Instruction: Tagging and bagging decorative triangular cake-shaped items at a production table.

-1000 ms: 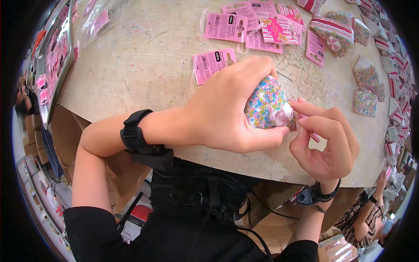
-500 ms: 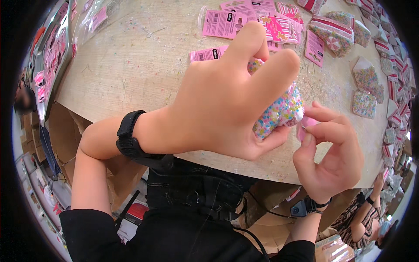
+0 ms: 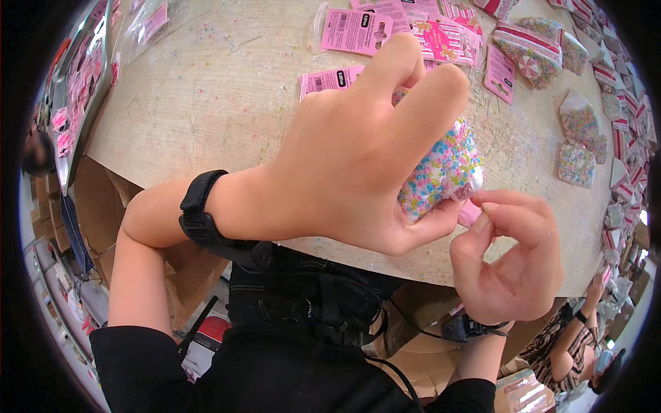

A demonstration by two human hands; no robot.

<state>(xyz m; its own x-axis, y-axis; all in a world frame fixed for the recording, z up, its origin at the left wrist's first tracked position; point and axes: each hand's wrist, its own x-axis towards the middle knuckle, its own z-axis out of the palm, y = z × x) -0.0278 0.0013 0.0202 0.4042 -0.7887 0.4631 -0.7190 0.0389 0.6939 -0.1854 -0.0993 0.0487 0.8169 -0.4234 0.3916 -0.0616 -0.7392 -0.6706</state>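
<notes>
A sprinkle-covered ornament (image 3: 444, 172), dotted pink, blue, yellow and white, is gripped in my left hand (image 3: 351, 151). The fingers wrap it from above, with the thumb under its lower edge, so much of it is hidden. Close by its lower right corner, my right hand (image 3: 513, 255) pinches thumb and forefinger on a thin strand; whether it is thread or a fine pin I cannot tell. A pink card tag (image 3: 469, 214) shows partly between the two hands, below the ornament.
Pink card tags (image 3: 358, 31) lie scattered at the table's far side. Sprinkle-covered ornaments with red-and-white bands (image 3: 529, 51) crowd the right edge. A metal tray (image 3: 89, 89) of pink pieces stands at the left. Another person (image 3: 575, 344) sits at lower right.
My right hand has shifted slightly left and down, its fingertips lower beside the ornament's corner. The left hand keeps hold of the ornament, turned slightly, with less of the pink tag showing.
</notes>
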